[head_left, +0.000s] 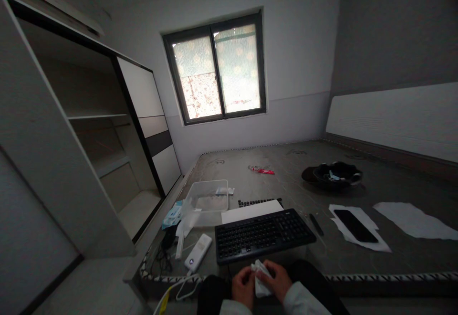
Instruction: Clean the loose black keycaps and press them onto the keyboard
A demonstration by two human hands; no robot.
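Low in the head view, my left hand (244, 286) and my right hand (278, 279) are close together over my lap. Both pinch a crumpled white tissue (262, 284), which hangs down between them. Just beyond my fingers a black keyboard (265, 235) lies on the mattress. Behind it a white sheet (252, 211) partly covers a second dark keyboard (261, 202). To the left of the black keyboard rests a white power bank (199, 252) with a cable plugged in.
A clear plastic box (209, 204) and a blue packet (173, 215) stand left on the mattress (243, 181). At right lie a dark pen-like stick (316, 224), a phone (355, 225) on paper, another paper sheet (415, 220) and a black cap (334, 175). A red wrapper (263, 170) is farther back.
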